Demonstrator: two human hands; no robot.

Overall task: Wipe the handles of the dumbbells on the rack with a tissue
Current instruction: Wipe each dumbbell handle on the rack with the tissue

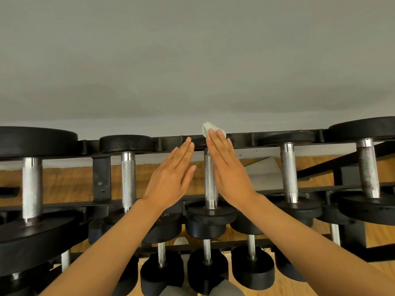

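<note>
The wall [192,50] fills the upper half of your view, and the rack [101,176] runs across the whole lower half, black rails carrying a top row of dumbbells with more tiers below toward the bottom edge. The biggest dumbbell [32,184] sits at the far left, and the middle dumbbell [210,210] stands at centre frame, between your two forearms. Its handle [210,180] is a knurled steel bar, rigid and rough, so paper will likely catch on it rather than slide; judging by the iron heads it is heavy enough to stay put while you rub. Your left hand [171,178] is flat, fingers straight and together, holding nothing, hovering just left of that handle. Your right hand [228,171] is also flat with fingers extended, just right of the handle, and the tissue [208,129] pokes out white past its fingertips, at centre frame against the wall's lower edge; you cannot tell how it is held underneath. The tissue is light, soft and tears easily, so wrap it round the mid handle and grip through it, working along the knurling with moderate pressure.
</note>
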